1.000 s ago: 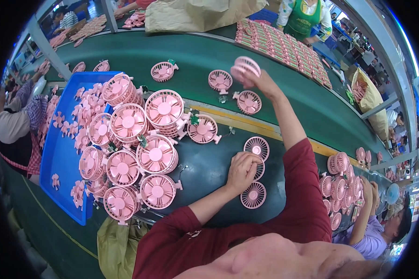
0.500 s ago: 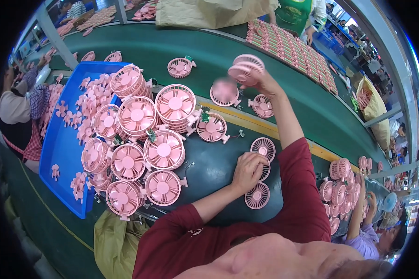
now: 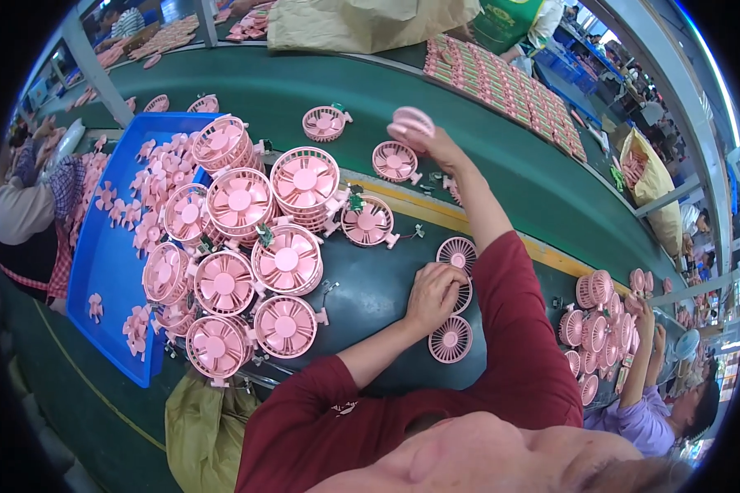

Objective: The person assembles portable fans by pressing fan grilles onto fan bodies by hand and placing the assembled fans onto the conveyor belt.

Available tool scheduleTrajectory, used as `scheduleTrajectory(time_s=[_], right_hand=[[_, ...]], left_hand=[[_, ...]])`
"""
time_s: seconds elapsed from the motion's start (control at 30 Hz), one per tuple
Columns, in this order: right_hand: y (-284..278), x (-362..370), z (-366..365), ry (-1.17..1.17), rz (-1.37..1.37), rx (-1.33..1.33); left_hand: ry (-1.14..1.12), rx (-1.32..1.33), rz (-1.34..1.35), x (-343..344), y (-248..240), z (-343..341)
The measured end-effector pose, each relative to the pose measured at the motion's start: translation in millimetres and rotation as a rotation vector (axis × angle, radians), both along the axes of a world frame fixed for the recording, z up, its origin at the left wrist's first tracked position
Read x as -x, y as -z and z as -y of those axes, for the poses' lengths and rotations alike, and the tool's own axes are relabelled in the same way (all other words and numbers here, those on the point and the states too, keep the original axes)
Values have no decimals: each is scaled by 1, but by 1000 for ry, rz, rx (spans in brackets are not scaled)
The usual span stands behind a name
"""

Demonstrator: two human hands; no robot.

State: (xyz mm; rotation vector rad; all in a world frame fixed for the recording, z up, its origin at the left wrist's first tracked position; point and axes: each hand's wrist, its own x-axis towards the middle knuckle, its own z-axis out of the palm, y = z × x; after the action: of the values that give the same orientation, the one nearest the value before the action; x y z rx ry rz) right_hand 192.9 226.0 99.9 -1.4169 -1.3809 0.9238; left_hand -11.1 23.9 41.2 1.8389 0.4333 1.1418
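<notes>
My right hand [image 3: 442, 149] is closed on a small stack of round pink fan grilles [image 3: 409, 123], slightly blurred, held up over the green belt. Just below it, a pink fan housing with blades [image 3: 395, 161] lies on the belt. On the dark worktop my left hand [image 3: 436, 297] has its fingers curled over a pink fan grille [image 3: 464, 297], partly hiding it. One loose grille [image 3: 456, 254] lies beyond that hand and another [image 3: 450, 339] nearer to me. To the left stand several stacked fan housings with blades [image 3: 287, 258], with small green circuit boards and wires.
A blue tray [image 3: 99, 333] of loose pink blades is at the left. Another fan housing [image 3: 325, 123] lies on the green belt [image 3: 247, 78]. Pink parts fill a rack [image 3: 501, 90] across the belt. Co-workers are at both sides; the right one handles similar fans [image 3: 598, 333].
My right hand has moved left with the grilles, uncovering the fan housing on the belt. My left hand stays over its grille. The whole view has shifted slightly.
</notes>
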Motion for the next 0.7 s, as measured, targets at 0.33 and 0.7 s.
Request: scheduleTrajectory(time_s=[0.33, 0.7], right_hand=[[-28, -49, 58, 208, -156, -27], [-42, -59, 123, -68, -722, -60]], left_hand=[[-14, 1, -21, 5, 6, -4], [8, 3, -21, 4, 8, -4]])
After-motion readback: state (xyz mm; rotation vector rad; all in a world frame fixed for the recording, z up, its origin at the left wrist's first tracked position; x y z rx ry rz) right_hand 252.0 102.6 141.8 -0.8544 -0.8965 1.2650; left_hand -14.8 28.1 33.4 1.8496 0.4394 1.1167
